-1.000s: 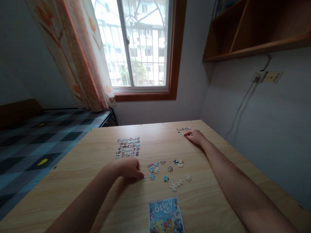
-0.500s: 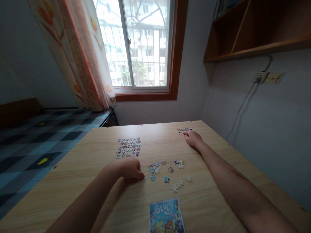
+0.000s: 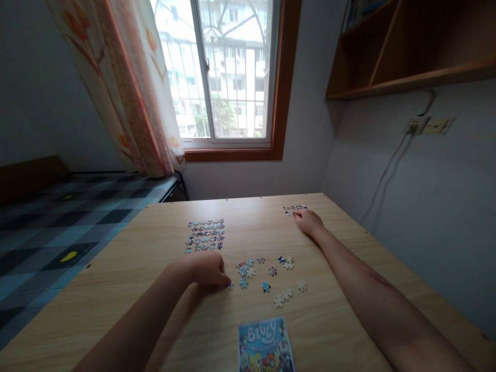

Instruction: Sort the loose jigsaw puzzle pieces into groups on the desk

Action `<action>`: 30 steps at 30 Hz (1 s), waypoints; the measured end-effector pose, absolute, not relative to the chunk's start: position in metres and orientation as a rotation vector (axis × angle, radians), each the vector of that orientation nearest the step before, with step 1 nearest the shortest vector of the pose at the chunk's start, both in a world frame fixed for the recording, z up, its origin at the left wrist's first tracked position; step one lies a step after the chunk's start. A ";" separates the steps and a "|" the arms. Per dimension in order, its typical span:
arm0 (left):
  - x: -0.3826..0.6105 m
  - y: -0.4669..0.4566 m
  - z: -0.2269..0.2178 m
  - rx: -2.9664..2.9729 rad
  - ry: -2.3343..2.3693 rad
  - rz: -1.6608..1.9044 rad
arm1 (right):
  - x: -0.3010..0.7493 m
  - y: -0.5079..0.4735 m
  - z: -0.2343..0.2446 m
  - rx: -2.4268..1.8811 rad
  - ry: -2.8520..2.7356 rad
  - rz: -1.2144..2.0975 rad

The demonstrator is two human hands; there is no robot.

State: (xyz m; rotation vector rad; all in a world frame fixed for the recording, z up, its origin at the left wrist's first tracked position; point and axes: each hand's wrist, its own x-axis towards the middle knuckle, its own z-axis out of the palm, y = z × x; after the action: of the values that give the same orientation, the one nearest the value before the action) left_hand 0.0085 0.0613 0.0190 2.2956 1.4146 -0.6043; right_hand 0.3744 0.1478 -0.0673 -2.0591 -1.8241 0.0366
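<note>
My left hand [image 3: 209,268] rests low over the middle of the table, its fingers curled closed on a small jigsaw puzzle piece [image 3: 231,285] that peeks out at the fingertips. Reaching far to the right, my right hand [image 3: 309,221] is closed, thumb and finger pressed at a puzzle piece [image 3: 289,213] just below a short row of pieces [image 3: 294,207]. Between the hands lie loose puzzle pieces [image 3: 244,268], some bunched together and some apart. Several lie pale side up, such as this blank piece [image 3: 278,300]. Behind my left hand, more pieces stand in rows [image 3: 205,233].
A Bluey picture card or box [image 3: 265,343] lies at the near edge of the wooden table [image 3: 329,336]. To the left is a bed with a checked cover [image 3: 116,196]. A wooden shelf [image 3: 411,77] hangs on the right wall.
</note>
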 end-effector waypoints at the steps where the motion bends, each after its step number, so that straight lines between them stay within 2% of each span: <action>1: 0.008 0.061 0.019 2.297 1.414 -0.600 | 0.375 0.148 -0.068 -2.056 -1.823 0.037; 18: 0.011 0.057 0.025 2.393 1.378 -0.640 | 0.378 0.146 -0.070 -1.955 -1.741 0.012; 24: 0.013 0.053 0.039 2.465 1.372 -0.515 | 0.374 0.140 -0.062 -1.861 -1.703 -0.182; 30: 0.016 0.048 0.043 2.511 1.335 -0.463 | 0.369 0.135 -0.055 -1.829 -1.729 -0.188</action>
State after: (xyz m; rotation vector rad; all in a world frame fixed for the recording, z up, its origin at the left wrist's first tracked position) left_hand 0.0160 0.0484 0.0429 2.5110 1.3354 -0.4627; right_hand 0.3691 0.1354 -0.0550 -1.8287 -1.7291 -0.1876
